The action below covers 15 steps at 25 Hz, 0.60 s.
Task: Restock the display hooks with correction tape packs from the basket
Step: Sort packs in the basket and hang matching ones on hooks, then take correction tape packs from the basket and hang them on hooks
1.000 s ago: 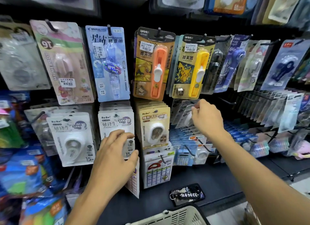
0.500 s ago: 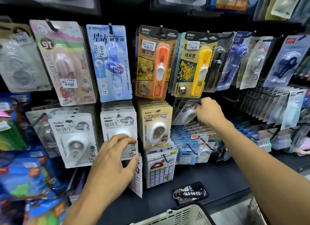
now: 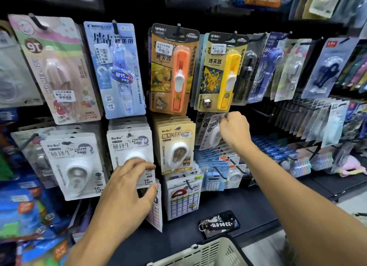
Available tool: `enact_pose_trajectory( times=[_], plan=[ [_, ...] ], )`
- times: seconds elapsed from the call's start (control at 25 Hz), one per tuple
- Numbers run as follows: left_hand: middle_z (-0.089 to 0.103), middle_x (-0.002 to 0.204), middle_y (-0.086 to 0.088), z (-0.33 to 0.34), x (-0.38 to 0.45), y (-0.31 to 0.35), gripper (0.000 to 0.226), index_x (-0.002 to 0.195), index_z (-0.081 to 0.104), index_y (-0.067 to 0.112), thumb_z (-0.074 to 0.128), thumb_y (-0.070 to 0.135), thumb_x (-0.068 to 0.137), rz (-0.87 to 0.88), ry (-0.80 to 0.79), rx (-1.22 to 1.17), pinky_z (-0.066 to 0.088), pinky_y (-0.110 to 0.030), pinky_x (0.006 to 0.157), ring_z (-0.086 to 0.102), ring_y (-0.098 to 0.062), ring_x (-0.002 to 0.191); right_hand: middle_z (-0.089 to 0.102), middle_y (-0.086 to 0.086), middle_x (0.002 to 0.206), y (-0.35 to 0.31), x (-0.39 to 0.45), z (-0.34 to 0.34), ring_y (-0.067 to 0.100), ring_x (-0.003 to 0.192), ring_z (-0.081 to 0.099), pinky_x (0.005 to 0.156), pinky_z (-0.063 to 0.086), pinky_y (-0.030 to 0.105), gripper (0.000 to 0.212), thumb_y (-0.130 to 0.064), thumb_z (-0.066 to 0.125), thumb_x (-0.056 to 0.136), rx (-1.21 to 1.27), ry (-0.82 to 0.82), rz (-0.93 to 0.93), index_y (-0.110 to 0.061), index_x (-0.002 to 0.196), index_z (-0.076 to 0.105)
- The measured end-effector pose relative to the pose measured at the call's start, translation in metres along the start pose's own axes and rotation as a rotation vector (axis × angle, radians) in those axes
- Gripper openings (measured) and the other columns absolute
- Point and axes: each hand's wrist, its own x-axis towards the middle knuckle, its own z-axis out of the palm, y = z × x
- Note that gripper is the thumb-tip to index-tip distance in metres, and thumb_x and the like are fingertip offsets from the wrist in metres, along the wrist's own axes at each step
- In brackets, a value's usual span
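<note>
My right hand (image 3: 235, 129) pinches the top of a grey correction tape pack (image 3: 211, 131) in the middle row of the display, under the yellow clip pusher pack (image 3: 222, 71). My left hand (image 3: 129, 190) rests with spread fingers on the lower part of a white BoBo correction tape pack (image 3: 130, 148) hanging on its hook. More BoBo packs hang to either side: a white one (image 3: 74, 164) on the left and a tan one (image 3: 176, 146) between my hands. The cream basket (image 3: 200, 253) shows at the bottom edge; its contents are hidden.
A phone with a key tag (image 3: 218, 224) lies on the dark shelf (image 3: 248, 206) below the hooks. Blue calculators (image 3: 213, 178) and sticker cards hang low in the middle. Bare hooks (image 3: 264, 113) stick out right of my right hand. Packed rows of goods fill the right side.
My right hand has shifted the grey pack slightly up and right at its hook. My left hand stays on the white pack. The view has drifted a little.
</note>
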Motion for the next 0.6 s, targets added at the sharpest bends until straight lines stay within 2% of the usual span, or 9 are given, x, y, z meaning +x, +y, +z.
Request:
enact_pose_trajectory(
  times=[0.12, 0.28, 0.44, 0.52, 0.6],
  plan=[
    [0.054, 0.122, 0.022, 0.004, 0.002, 0.0, 0.031, 0.119, 0.066, 0.033, 0.073, 0.027, 0.09, 0.009, -0.025, 0.01, 0.034, -0.024, 0.099, 0.049, -0.006, 0.115, 0.061, 0.016, 0.08, -0.004, 0.002, -0.003, 0.035, 0.072, 0.053, 0.054, 0.033, 0.034, 0.024, -0.01, 0.047, 0.096, 0.071, 0.002, 0.045, 0.002, 0.078, 0.059],
    [0.053, 0.122, 0.023, 0.008, 0.002, 0.0, 0.03, 0.12, 0.064, 0.034, 0.072, 0.03, 0.092, 0.017, -0.032, 0.009, 0.033, -0.023, 0.098, 0.047, -0.004, 0.115, 0.064, 0.016, 0.084, 0.002, -0.004, -0.001, 0.035, 0.077, 0.057, 0.061, 0.036, 0.033, 0.033, -0.016, 0.045, 0.103, 0.006, -0.014, -0.026, 0.001, 0.082, 0.063],
    [0.053, 0.12, 0.027, 0.013, 0.003, -0.006, 0.03, 0.119, 0.064, 0.037, 0.072, 0.032, 0.091, 0.04, -0.021, 0.001, 0.033, -0.023, 0.096, 0.047, -0.001, 0.114, 0.069, 0.019, 0.092, 0.006, 0.003, -0.003, 0.038, 0.085, 0.064, 0.069, 0.051, 0.039, 0.034, -0.02, 0.046, 0.104, 0.05, -0.064, -0.032, 0.002, 0.089, 0.068],
    [0.056, 0.118, 0.029, 0.018, 0.0, -0.009, 0.029, 0.118, 0.063, 0.04, 0.071, 0.035, 0.091, 0.004, -0.122, -0.001, 0.039, -0.023, 0.094, 0.052, 0.0, 0.11, 0.07, 0.019, 0.095, 0.013, 0.003, -0.008, 0.037, 0.088, 0.066, 0.076, 0.055, 0.042, 0.032, -0.025, 0.046, 0.104, 0.003, -0.117, -0.077, -0.002, 0.1, 0.068],
    [0.066, 0.115, 0.02, 0.029, -0.008, -0.017, 0.028, 0.118, 0.064, 0.038, 0.07, 0.037, 0.091, -0.107, -0.378, -0.015, 0.05, -0.029, 0.093, 0.062, -0.005, 0.105, 0.071, 0.01, 0.091, 0.028, -0.013, -0.007, 0.025, 0.084, 0.067, 0.073, 0.054, 0.041, 0.03, -0.035, 0.048, 0.103, 0.067, -0.086, -0.089, -0.014, 0.118, 0.062]
  ],
)
